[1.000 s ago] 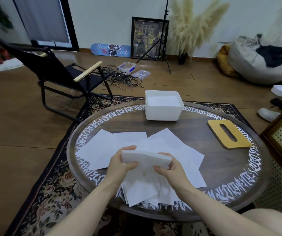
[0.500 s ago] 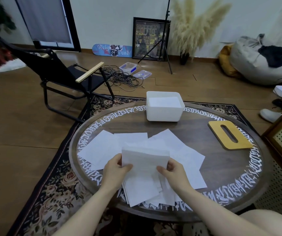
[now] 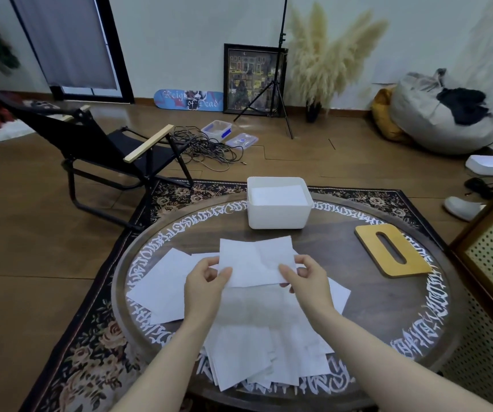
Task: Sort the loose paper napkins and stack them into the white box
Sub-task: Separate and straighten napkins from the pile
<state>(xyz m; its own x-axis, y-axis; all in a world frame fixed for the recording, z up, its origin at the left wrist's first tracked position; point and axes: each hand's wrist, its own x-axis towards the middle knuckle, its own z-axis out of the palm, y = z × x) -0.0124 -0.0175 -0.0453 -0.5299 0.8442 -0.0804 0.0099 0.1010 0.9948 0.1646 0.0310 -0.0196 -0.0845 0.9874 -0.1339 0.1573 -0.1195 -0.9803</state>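
Nearest the camera, loose paper napkins [image 3: 239, 352] lie overlapping across the front half of the round dark bench [image 3: 373, 307], a few hanging over its near rim. Above that heap, both hands hold up one napkin stack [image 3: 255, 261], raised off the bench and tilted toward the camera. The left hand [image 3: 206, 285] has its grip pinching the stack's lower left corner, thumb on the near face. The right hand [image 3: 306, 278] pinches the lower right edge in the same way, fingers curled behind the paper. Further right on the bench lies a yellow wooden lid [image 3: 392, 252] with a slot cut through it, well apart from the napkins. At the far edge of the bench stands the white box [image 3: 278, 217], with flat white napkins already stacked inside it
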